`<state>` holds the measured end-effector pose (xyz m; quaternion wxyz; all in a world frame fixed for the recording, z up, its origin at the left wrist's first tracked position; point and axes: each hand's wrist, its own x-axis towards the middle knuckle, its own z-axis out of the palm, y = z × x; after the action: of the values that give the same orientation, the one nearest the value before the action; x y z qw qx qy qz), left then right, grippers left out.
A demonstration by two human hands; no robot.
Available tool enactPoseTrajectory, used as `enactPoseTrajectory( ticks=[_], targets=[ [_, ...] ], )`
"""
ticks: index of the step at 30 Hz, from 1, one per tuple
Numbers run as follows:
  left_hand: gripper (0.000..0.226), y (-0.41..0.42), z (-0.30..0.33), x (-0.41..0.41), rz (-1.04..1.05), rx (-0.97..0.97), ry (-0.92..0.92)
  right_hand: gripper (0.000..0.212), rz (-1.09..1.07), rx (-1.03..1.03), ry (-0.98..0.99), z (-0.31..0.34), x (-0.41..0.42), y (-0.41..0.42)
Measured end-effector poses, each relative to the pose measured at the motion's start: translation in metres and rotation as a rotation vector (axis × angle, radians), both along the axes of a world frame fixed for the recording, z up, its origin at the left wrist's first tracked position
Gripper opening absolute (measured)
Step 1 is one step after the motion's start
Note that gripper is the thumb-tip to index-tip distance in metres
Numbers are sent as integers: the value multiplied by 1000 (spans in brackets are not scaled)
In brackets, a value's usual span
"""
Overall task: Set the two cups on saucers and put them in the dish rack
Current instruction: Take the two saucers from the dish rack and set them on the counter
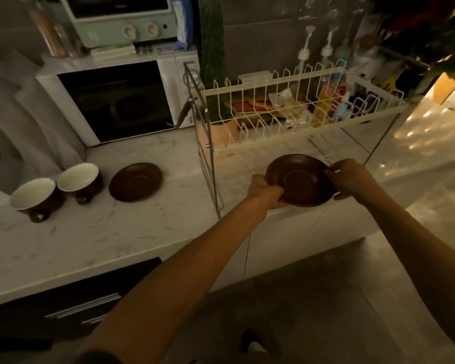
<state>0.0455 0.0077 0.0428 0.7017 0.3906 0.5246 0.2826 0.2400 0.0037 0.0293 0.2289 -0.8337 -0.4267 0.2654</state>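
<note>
Below the front edge of a white wire dish rack [294, 111], both bare hands hold one round dark brown ceramic saucer [300, 179] level above the pale marble countertop [132, 232]. The left hand [264, 191] pinches the saucer's near-left rim, fingers closed on it; the right hand [350, 177] clamps the far-right rim. The rack's upper tier has no crockery in it (coloured packets and bottles show through its wires, though whether they lie inside or behind it is unclear). Well to the left, a second round dark brown saucer [135, 182] lies bare on the counter. Farther left stand two dark brown cups with white insides, the nearer cup [33, 197] and the farther cup [78, 178], side by side and nearly touching, both empty. Behind them sits a white microwave [116, 101].
</note>
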Motion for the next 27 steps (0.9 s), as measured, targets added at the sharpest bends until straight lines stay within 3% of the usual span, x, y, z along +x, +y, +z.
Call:
enactPoseTrajectory(
  ticks=[5,8,10,17,23,27],
  targets=[
    [31,-19,-8,-31,-103,29,15,28,48,-51,-12,6,-30,-35],
    [66,-30,-18,-49,-206,16,57,27,88,-102,-1,6,-41,-52],
    [70,-36,-26,-63,-266,50,96,25,128,-161,-3,8,-51,-60],
    [43,-56,-46,-134,-378,75,145,21,336,-334,35,6,-100,-71],
    [35,-65,-60,-210,-358,5,181,18,437,-346,219,-6,-158,-69],
    [47,-64,-66,-260,-230,-11,197,17,511,-315,261,-16,-208,-61]
  ],
)
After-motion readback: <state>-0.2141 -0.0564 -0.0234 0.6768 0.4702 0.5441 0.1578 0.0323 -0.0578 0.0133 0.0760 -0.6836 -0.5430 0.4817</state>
